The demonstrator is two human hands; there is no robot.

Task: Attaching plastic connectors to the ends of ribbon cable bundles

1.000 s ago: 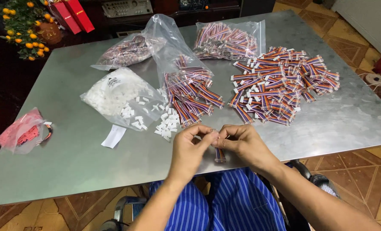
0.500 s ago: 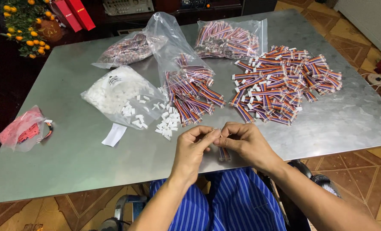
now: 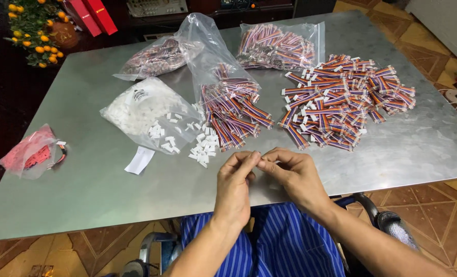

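My left hand (image 3: pixel 234 187) and my right hand (image 3: pixel 296 177) meet over the near edge of the metal table (image 3: pixel 100 197). Their fingertips pinch together on a small striped wire piece, which the fingers almost fully hide. Just beyond my hands lie loose white plastic connectors (image 3: pixel 201 147). Behind these, an open clear bag spills striped ribbon wires (image 3: pixel 233 110). To the right spreads a wide pile of ribbon wires with white ends (image 3: pixel 341 100).
A clear bag of white connectors (image 3: pixel 138 107) lies left of centre, with a white paper slip (image 3: pixel 139 160) near it. Two more wire bags (image 3: pixel 279 46) (image 3: pixel 156 56) sit at the back. A red-filled bag (image 3: pixel 28 151) lies far left. A potted plant with orange fruits (image 3: pixel 36 31) stands beyond the table.
A short striped wire hung between my hands a second ago; now it is tucked behind the fingers. Both hands stay in the same spot with small finger movements.
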